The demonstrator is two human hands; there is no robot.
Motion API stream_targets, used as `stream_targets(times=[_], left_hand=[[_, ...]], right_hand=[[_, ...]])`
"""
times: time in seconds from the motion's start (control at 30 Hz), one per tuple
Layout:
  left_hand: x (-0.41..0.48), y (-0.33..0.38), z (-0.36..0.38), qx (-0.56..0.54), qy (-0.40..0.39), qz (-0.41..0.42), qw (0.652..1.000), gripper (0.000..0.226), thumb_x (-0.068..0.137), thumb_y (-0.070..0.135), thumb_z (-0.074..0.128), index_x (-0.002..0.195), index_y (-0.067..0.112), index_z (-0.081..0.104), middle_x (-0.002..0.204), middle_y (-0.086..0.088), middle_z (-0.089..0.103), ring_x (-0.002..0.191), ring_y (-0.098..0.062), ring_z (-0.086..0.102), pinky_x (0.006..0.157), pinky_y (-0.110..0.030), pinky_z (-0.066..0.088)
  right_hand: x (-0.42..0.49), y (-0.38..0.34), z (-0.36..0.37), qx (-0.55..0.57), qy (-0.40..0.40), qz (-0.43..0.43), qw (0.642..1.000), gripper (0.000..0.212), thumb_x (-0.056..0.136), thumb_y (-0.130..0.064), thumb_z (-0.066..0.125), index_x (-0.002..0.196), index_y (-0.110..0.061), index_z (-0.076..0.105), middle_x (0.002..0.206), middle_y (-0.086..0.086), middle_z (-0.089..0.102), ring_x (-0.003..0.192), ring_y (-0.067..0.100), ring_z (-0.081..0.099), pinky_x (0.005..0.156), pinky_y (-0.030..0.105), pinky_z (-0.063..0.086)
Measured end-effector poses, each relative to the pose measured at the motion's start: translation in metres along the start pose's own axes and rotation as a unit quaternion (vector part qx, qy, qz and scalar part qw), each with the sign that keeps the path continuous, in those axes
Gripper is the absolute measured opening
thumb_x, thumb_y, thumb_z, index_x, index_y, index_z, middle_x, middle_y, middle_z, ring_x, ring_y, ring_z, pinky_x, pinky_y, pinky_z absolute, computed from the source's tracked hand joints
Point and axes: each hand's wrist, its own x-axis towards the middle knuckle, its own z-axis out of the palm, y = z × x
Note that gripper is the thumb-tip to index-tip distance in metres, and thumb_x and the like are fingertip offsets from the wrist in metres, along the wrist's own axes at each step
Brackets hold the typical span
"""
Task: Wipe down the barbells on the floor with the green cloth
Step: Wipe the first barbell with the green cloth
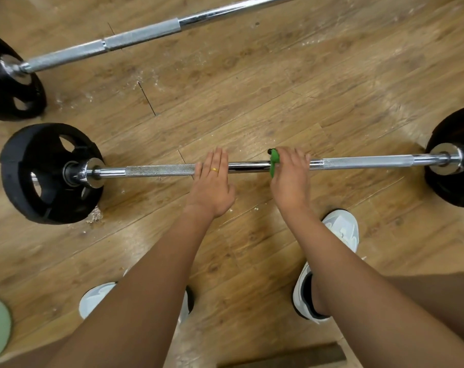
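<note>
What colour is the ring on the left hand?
Gold. The ring on the left hand shows best in the head view.

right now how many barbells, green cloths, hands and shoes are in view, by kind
barbells: 2, near barbell, far barbell
green cloth: 1
hands: 2, left hand, right hand
white shoes: 2
total: 7
</note>
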Motion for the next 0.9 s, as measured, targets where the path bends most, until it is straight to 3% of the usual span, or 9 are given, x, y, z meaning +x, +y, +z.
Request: stream_targets(times=[0.17,0.37,0.5,0.67,0.8,0.9], left_hand=[[0.01,-0.003,-0.002,-0.005,0.004,0.003,1.0,0.075,0.102,0.027,0.036,0.161,0.012,-0.009,0.169,-0.003,-0.014,0.155,-0.018,-0.015,0.124,-0.041,-0.012],[0.022,-0.004,-0.001,-0.01,0.022,0.002,1.0,0.075,0.102,0.029,0.037,0.161,0.012,-0.007,0.169,-0.003,-0.011,0.155,-0.017,-0.013,0.123,-0.041,-0.012],[0.027,-0.006,-0.003,-0.008,0.029,0.005,1.0,0.074,0.102,0.029,0.037,0.161,0.011,-0.005,0.17,-0.004,-0.009,0.156,-0.018,-0.011,0.123,-0.041,-0.012],[0.035,-0.006,-0.008,-0.007,0.021,0.001,1.0,0.072,0.104,0.03,0.034,0.161,0.011,-0.006,0.17,-0.003,-0.01,0.155,-0.018,-0.012,0.123,-0.041,-0.013],[0.042,-0.006,-0.013,0.0,0.016,0.001,1.0,0.073,0.104,0.032,0.035,0.161,0.01,-0.006,0.17,-0.005,-0.009,0.156,-0.019,-0.012,0.125,-0.042,-0.011],[0.048,-0.008,-0.019,0.017,0.007,0.009,1.0,0.074,0.104,0.033,0.035,0.161,0.01,-0.006,0.17,-0.006,-0.009,0.156,-0.02,-0.01,0.125,-0.042,-0.009]], right_hand=[[0.002,-0.004,0.006,0.006,-0.062,-0.084,0.995,0.041,0.102,-0.018,0.051,0.143,-0.013,0.05,0.147,0.003,0.052,0.144,0.029,0.034,0.124,0.044,0.012],[0.008,-0.004,0.013,-0.014,-0.013,-0.07,0.997,0.045,0.098,-0.002,0.051,0.141,-0.015,0.055,0.143,0.002,0.055,0.143,0.032,0.036,0.124,0.046,0.015],[0.012,-0.002,0.016,-0.021,-0.04,-0.146,0.988,0.053,0.095,0.003,0.052,0.146,-0.014,0.051,0.146,0.007,0.053,0.143,0.034,0.037,0.123,0.048,0.018],[0.022,0.013,0.006,-0.07,0.007,-0.064,0.995,0.077,0.086,0.01,0.052,0.154,-0.023,0.038,0.144,0.009,0.052,0.14,0.032,0.038,0.124,0.042,0.015],[0.024,0.002,0.012,-0.08,-0.007,-0.115,0.99,0.07,0.089,0.008,0.054,0.15,-0.025,0.045,0.142,0.013,0.053,0.138,0.033,0.04,0.123,0.043,0.018],[0.038,0.009,0.009,-0.082,-0.018,-0.138,0.987,0.059,0.09,0.002,0.056,0.144,-0.023,0.052,0.137,0.01,0.057,0.132,0.033,0.046,0.118,0.044,0.027]])
